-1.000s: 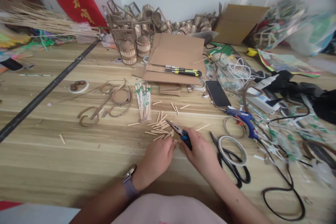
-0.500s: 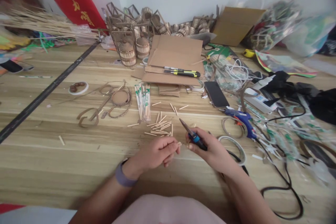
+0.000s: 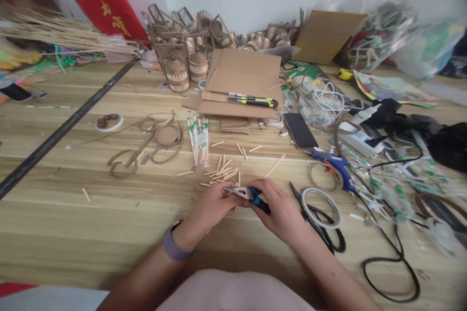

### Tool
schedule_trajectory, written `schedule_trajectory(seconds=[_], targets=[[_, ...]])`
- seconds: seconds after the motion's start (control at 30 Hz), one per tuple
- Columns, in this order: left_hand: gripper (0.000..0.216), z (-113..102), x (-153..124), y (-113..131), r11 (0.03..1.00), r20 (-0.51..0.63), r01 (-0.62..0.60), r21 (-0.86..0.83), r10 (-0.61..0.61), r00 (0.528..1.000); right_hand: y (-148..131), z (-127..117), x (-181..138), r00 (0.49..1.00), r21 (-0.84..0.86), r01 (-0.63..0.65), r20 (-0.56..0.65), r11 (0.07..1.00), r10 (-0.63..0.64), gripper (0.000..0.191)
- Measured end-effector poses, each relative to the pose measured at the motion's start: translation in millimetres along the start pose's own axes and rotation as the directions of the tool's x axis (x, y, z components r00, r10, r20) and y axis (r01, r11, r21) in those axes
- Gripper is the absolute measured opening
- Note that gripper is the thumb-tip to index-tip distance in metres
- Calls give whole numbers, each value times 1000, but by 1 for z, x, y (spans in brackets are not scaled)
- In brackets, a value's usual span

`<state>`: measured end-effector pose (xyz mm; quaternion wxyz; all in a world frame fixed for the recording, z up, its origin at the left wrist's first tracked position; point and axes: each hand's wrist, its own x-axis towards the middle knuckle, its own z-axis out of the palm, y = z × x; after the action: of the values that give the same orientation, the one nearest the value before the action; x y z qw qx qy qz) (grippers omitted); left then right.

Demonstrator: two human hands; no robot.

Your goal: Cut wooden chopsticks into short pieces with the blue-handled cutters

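Pliers (image 3: pixel 240 193) have swung down and left since half a second ago, and both hands have closed up together, so the nose now lies across the left fingers, just in front of the stick pile. Grey metal nose, blue and black grips. Loose sticks (image 3: pixel 224 173) are pale, thin, short cut lengths of what looks like wood, scattered on the streaky woodgrain table (image 3: pixel 109 233). Behind: flat brown cardboard (image 3: pixel 248 68), and round baskets (image 3: pixel 177 77) ribbed with pale slats between darker bands.

Right hand (image 3: pixel 279 206) is wrapped around the grips, fingers curled. Left hand (image 3: pixel 209 204) has its fingers bunched inward under the metal; can't tell whether they're pinching anything, the pliers cover that bit. Tape roll (image 3: pixel 304 201) sits on the black-handled scissors (image 3: pixel 341 243) near the right forearm.

Writing-wise: gold characters down a red banner (image 3: pixel 102 0), plus green print on the wrapped sticks (image 3: pixel 197 141), too small to read.
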<state>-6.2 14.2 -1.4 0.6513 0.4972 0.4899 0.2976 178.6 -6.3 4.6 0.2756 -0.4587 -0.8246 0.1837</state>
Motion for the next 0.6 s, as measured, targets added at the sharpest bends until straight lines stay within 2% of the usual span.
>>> schedule_trajectory(seconds=[0.2,0.37,0.43,0.53,0.6], targets=[[3,0,-3,2,994,-7,-64,85,65,998,4,6,-1,998,36,-3,68,999,1,48],[8,0,-6,8,994,83,-82,-71,88,993,1,7,2,990,98,48,129,994,-60,59],[9,1,-6,9,987,41,-65,-145,72,997,0,8,3,992,103,54,105,993,-65,58],[10,3,-5,10,966,-53,-26,-256,13,998,-3,10,3,999,108,38,-1,993,-38,55],[11,4,-4,10,942,-58,7,-336,-28,998,-4,13,3,998,109,25,-52,994,-19,55]])
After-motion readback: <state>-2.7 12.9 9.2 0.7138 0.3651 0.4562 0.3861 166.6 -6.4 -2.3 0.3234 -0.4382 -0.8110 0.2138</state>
